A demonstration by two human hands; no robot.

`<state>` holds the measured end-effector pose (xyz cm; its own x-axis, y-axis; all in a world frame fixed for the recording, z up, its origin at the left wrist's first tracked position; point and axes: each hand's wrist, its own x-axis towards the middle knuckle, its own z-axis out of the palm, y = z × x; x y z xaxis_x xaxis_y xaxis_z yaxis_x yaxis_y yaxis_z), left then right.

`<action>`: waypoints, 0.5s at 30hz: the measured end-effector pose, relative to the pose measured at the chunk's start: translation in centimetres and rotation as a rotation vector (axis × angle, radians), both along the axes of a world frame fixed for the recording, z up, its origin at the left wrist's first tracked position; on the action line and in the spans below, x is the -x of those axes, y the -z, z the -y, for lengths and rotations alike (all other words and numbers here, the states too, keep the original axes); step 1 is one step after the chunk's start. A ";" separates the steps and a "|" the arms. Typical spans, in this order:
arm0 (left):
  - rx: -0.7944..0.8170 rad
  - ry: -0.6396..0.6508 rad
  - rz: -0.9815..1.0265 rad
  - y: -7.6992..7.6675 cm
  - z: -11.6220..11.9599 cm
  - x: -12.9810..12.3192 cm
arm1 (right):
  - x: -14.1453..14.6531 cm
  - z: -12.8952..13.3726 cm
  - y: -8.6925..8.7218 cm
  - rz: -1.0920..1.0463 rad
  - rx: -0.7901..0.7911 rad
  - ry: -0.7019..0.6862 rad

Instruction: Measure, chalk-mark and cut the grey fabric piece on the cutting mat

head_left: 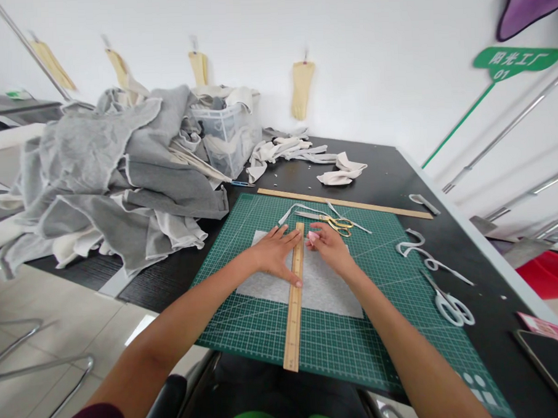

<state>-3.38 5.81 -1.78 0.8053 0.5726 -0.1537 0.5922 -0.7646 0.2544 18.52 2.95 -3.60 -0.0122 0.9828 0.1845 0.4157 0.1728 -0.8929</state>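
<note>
A wooden ruler lies lengthwise over a piece of light grey fabric on the green cutting mat. My left hand rests with fingers spread along the ruler's left side, pressing it onto the fabric. On the other side, my right hand pinches a small pale pink piece, like tailor's chalk, close to the ruler's upper edge. Just beyond my hands lie gold-handled scissors and a narrow fabric strip.
Grey fabric is heaped at the left beside a clear plastic bin. A long wooden ruler crosses the mat's far edge. White-handled scissors, fabric scraps and a phone lie at the right.
</note>
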 end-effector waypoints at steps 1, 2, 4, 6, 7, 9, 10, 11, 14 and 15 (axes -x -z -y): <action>-0.001 -0.001 0.005 0.0 0.0 0.0 | 0.1 -0.1 0.2 -0.025 -0.027 0.025; -0.003 -0.001 0.011 0.0 0.0 0.0 | 0.1 -0.2 0.5 -0.040 -0.051 0.048; -0.005 -0.002 0.020 0.0 0.0 0.0 | 0.1 -0.3 0.9 -0.039 -0.091 0.074; -0.005 0.002 0.028 0.0 0.0 0.0 | -0.1 -0.4 1.2 -0.006 -0.130 0.075; -0.003 0.005 0.031 -0.1 0.1 0.1 | -0.1 -0.4 1.3 0.018 -0.151 0.073; 0.000 0.005 0.036 -0.2 0.1 0.1 | -0.1 -0.4 1.5 0.069 -0.190 0.080; 0.001 0.003 0.037 -0.3 0.1 0.1 | 0.0 -0.3 1.5 0.092 -0.205 0.092; 0.003 0.001 0.037 -0.3 0.2 0.1 | 0.1 -0.3 1.4 0.114 -0.217 0.110; 0.004 0.000 0.036 -0.4 0.2 0.1 | 0.2 0.0 0.9 0.189 -0.246 0.147; 0.004 0.001 0.033 -0.4 0.2 0.1 | 0.2 0.1 0.7 0.217 -0.258 0.148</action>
<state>-3.51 5.61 -1.36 0.8104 0.5714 -0.1293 0.5828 -0.7639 0.2771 18.28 2.81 -4.30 0.0607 0.8984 0.4350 0.6283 0.3042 -0.7160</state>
